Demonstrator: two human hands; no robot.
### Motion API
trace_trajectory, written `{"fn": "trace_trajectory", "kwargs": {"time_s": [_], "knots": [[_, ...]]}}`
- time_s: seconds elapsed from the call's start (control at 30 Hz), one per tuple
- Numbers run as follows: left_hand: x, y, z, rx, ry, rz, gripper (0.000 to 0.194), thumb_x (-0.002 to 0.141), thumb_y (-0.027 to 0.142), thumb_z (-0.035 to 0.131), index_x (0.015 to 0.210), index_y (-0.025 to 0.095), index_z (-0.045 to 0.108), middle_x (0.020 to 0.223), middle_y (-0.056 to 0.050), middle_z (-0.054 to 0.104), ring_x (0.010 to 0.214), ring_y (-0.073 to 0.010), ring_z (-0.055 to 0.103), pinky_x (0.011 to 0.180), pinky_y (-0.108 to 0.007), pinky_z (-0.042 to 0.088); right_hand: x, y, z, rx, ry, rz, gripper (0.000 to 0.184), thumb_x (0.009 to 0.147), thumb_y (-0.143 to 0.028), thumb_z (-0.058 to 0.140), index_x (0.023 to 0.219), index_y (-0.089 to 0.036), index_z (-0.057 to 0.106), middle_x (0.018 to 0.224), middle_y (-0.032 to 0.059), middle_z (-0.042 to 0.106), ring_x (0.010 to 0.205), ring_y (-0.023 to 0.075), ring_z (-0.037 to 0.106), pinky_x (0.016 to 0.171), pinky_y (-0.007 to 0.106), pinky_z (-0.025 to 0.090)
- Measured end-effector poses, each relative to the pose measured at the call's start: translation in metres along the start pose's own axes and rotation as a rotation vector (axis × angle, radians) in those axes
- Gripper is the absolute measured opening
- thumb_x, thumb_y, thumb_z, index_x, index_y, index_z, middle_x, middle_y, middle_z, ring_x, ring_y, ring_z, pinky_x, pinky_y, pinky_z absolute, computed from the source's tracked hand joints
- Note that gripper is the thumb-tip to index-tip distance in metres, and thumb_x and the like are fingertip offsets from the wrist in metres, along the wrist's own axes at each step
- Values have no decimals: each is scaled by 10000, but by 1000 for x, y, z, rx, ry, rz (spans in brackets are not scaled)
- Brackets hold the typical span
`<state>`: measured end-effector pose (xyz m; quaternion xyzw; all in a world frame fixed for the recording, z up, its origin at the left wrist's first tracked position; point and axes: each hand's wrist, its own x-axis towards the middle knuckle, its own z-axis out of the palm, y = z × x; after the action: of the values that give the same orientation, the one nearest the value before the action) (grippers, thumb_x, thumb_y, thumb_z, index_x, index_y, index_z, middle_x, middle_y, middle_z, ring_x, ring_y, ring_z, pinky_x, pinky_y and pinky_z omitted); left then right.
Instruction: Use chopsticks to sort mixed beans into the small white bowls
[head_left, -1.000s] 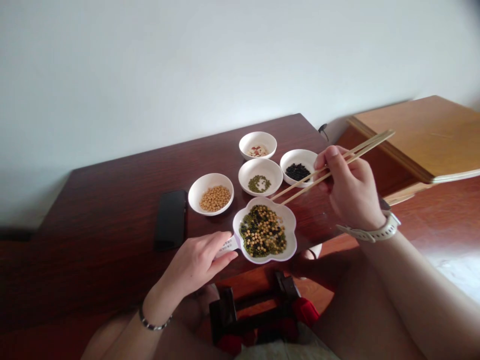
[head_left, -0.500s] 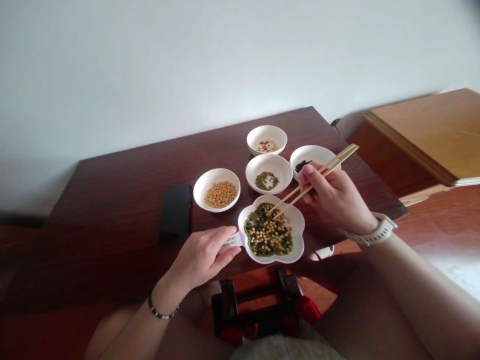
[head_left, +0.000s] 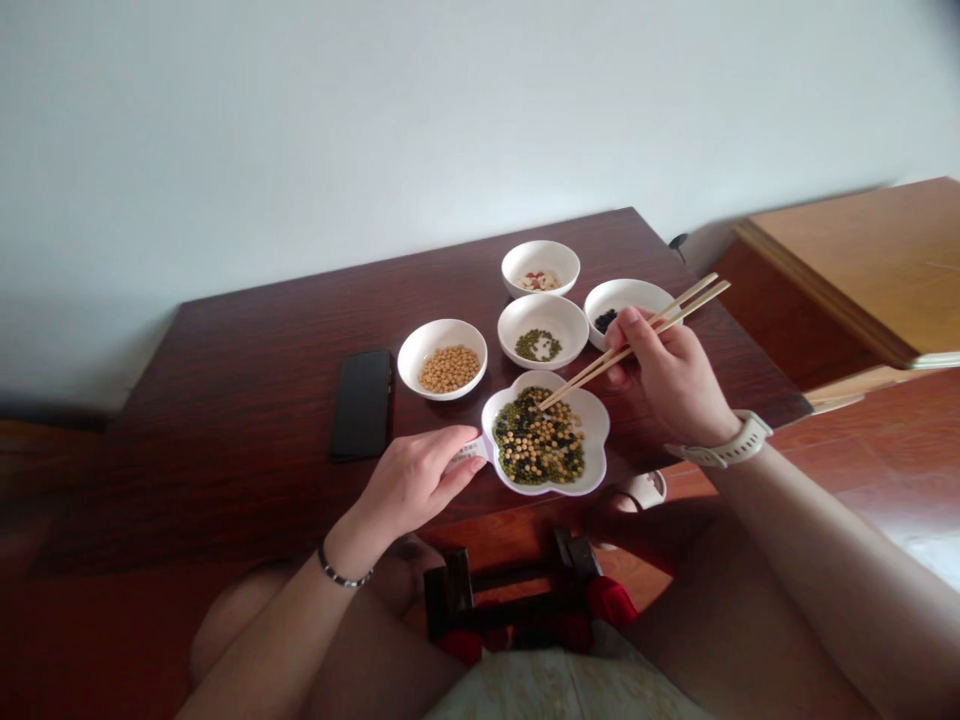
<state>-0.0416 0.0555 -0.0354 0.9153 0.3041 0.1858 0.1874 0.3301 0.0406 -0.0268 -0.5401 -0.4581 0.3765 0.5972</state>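
Observation:
My left hand (head_left: 424, 475) is closed on the short handle of a white flower-shaped dish (head_left: 596, 455) near the table's front edge. Mixed beans (head_left: 536, 440), green, black and yellow, lie in it. My right hand (head_left: 671, 370) grips a pair of wooden chopsticks (head_left: 600, 362), their tips together at the beans near the dish's far side. Whether a bean is between the tips I cannot tell. Behind the dish stands a white bowl (head_left: 510, 340) of green beans. A bowl (head_left: 637, 290) with black beans is partly hidden by my right hand. Another bowl (head_left: 409, 365) holds yellow soybeans.
At the back, a bowl (head_left: 517, 262) contains pale and reddish pieces, perhaps peanuts. A black phone (head_left: 361, 405) lies left of the soybean bowl on the dark wooden table (head_left: 247, 400). Against the wall at right stands a lighter wooden piece of furniture (head_left: 855, 260).
The chopstick tips, apart before, have come together over the beans. My left hand keeps its hold on the dish handle. The whole view has shifted slightly.

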Motion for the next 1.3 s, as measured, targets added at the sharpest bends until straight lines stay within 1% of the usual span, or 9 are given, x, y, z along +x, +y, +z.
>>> {"fn": "trace_trajectory", "kwargs": {"time_s": [0.1,0.17,0.33,0.43,0.7,0.9,1.1,1.23,1.3], "knots": [[-3,1,0,2,-10,3,178,1255,240,718,1375,210,845,1223,-140,993,1005,-349,981,890,-432,776,0,-1,-4,19,1,10,715,1081,-933,943,906,-263,765,684,18,656,591,172,609,503,313,407],[-5,1,1,1,-14,-4,180,1259,251,715,1382,219,843,1231,-136,993,1021,-344,977,901,-429,773,0,0,-4,21,-13,17,718,1076,-937,945,908,-262,767,677,13,643,585,169,600,500,312,407],[-4,4,0,-10,-26,-35,179,1256,267,723,1380,246,851,1253,-125,994,1067,-339,973,941,-428,768,-4,5,4,46,-77,13,694,1115,-915,920,913,-271,756,707,22,670,606,175,619,551,324,487],[-3,4,-1,-14,-48,-53,189,1256,280,722,1384,246,856,1265,-132,993,1079,-348,970,947,-434,763,-5,10,8,50,-100,10,691,1107,-925,923,927,-280,754,695,18,664,601,178,609,562,329,492],[-2,4,-1,8,-45,-26,194,1278,286,680,1361,225,844,1233,-141,987,1039,-353,969,908,-440,743,-1,18,9,13,-71,-26,711,1114,-952,892,920,-281,759,706,25,683,595,174,620,557,326,482],[-2,7,-1,27,-38,-33,180,1274,248,687,1361,266,844,1259,-115,994,1061,-328,966,928,-420,747,1,21,7,14,-58,-27,735,1076,-981,908,910,-281,757,684,12,647,570,170,588,531,321,463],[-4,6,1,49,-38,-29,154,1283,235,708,1368,206,833,1299,-125,993,1098,-302,966,964,-383,724,2,21,6,-17,-33,-38,782,1041,-1032,896,881,-282,742,674,24,660,562,177,595,506,323,453],[-2,7,0,6,-50,-61,121,1266,257,732,1321,204,825,1216,-112,983,1009,-278,926,905,-357,669,1,20,8,-16,-6,-45,795,1033,-1044,891,883,-278,740,677,17,659,557,169,593,501,321,462],[0,11,-3,-50,-78,-110,123,1265,284,739,1285,200,828,1157,-98,963,957,-260,884,892,-344,628,1,19,8,1,9,-39,780,1035,-1022,913,888,-274,746,694,17,672,561,165,600,499,317,467]]}}
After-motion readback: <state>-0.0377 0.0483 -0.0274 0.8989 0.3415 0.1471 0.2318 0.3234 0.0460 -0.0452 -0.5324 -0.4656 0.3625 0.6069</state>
